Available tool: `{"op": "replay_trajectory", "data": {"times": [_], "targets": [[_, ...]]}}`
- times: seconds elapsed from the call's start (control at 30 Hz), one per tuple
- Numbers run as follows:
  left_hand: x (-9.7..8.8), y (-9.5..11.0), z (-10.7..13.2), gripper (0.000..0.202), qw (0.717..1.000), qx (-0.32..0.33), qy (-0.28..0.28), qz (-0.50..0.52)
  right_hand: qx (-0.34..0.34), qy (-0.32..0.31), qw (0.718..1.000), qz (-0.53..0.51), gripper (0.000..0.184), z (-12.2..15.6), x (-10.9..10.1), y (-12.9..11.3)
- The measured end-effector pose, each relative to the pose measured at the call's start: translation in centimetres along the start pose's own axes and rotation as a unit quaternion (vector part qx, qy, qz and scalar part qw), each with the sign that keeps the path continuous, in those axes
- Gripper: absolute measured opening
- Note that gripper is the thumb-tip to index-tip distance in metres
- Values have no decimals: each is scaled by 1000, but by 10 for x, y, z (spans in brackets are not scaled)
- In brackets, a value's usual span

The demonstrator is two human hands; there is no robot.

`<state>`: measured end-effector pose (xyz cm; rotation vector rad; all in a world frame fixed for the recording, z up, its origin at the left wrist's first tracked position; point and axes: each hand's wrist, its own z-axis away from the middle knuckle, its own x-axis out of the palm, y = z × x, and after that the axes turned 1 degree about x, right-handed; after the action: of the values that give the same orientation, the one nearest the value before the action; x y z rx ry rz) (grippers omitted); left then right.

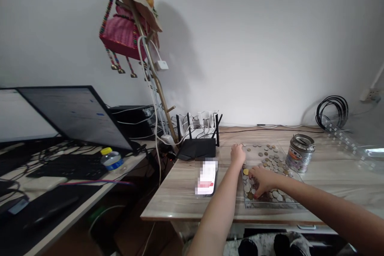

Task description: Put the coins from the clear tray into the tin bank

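A clear shallow tray (295,176) full of several mixed coins (271,158) lies on the wooden table. My left hand (238,154) rests at the tray's far left corner, fingers curled over its edge. My right hand (262,181) lies inside the tray on the coins, fingers bent down onto them; a gold-coloured coin (245,172) sits just left of its fingertips. I cannot make out whether it pinches a coin.
A metal tin can (300,153) with a slotted lid stands right of the tray. A phone (207,177) lies left of it, a black router (197,147) behind. A coiled black cable (332,112) sits far right. A laptop (76,116) and bottle (111,158) occupy the left desk.
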<state>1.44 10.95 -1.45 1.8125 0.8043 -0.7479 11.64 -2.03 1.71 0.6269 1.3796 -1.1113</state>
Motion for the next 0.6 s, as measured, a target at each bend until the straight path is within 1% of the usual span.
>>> {"op": "replay_trajectory", "data": {"times": [0.1,0.2,0.3,0.37,0.43,0.47,0.53,0.6], "targets": [[2,-2,-1,32,1000,6,2,1,3,-31,1000,0,70,-9,-3,-14],[4,-3,-2,31,1000,10,5,2,3,-38,999,14,64,-13,-2,-23],[6,-5,-2,31,1000,13,7,6,6,-77,997,3,55,-8,0,-23],[6,-6,-2,31,1000,14,8,9,-2,-101,995,-17,40,0,1,-21],[4,-5,-1,31,1000,12,8,12,-1,-106,993,-47,22,7,1,-21],[2,-5,0,31,1000,10,8,15,7,-110,992,-64,17,10,1,-21],[-4,0,2,29,999,1,9,33,31,-139,985,-95,16,14,0,-20],[-10,9,4,26,996,-9,1,93,52,-182,975,-117,18,14,-2,-18]]}}
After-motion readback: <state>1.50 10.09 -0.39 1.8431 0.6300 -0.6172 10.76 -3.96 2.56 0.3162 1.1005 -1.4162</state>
